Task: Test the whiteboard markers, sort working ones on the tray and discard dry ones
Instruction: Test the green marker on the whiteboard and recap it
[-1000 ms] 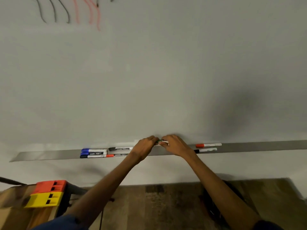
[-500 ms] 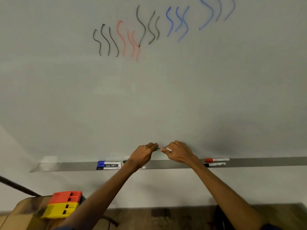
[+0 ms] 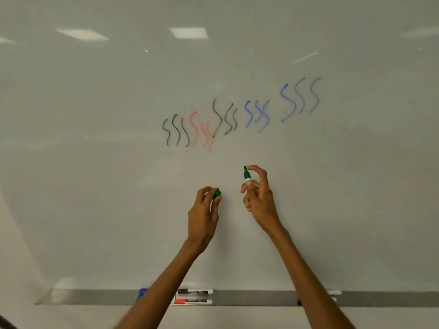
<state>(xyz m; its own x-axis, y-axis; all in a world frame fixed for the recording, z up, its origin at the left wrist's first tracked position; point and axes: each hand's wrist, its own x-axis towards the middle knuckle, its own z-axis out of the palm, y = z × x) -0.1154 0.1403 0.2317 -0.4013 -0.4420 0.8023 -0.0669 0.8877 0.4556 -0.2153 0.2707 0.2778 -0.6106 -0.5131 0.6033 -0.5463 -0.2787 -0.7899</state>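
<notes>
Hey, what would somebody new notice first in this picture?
Probably the black, red and blue wavy test lines in the middle of the whiteboard. Just below, the right hand holds an uncapped green marker tip-up, while the left hand pinches its green cap. Several capped markers lie on the tray along the bottom.

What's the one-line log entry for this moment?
left hand: holds green cap | right hand: holds green marker, tip up | whiteboard: no green mark yet | step: uncapped, untested

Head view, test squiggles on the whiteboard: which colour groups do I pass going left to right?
Black squiggles → red squiggles → second black squiggles → blue squiggles → larger blue squiggles.
</notes>
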